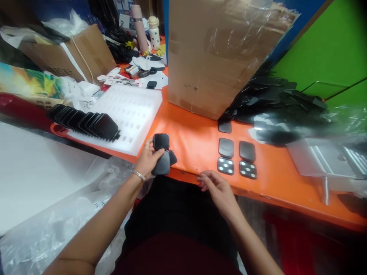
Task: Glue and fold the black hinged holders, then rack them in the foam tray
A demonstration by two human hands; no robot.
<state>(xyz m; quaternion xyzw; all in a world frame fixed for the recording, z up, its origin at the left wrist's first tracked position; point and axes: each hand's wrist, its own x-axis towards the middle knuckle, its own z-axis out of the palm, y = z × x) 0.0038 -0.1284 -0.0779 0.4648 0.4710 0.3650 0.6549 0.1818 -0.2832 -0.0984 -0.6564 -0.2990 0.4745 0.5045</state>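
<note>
My left hand [147, 160] is closed on black hinged cases [161, 163], square with rounded corners. One lies folded open with its two halves end to end, and the corner of another black piece sticks out behind on the right. My right hand [217, 188] is at the front edge of the orange table [189, 141], fingers curled and tips drawn together; whatever they may hold is too small to make out. Right of it lie two opened cases, their plain halves [226, 147] [247, 151] above halves with white dots [226, 165] [248, 169].
A row of black cases [86, 121] leans on a white foam tray [134, 110] at left. A tall cardboard box [200, 61] stands behind. A heap of black pieces [266, 95] and a clear plastic bin [315, 156] are at right; bottles [139, 28] stand farther back.
</note>
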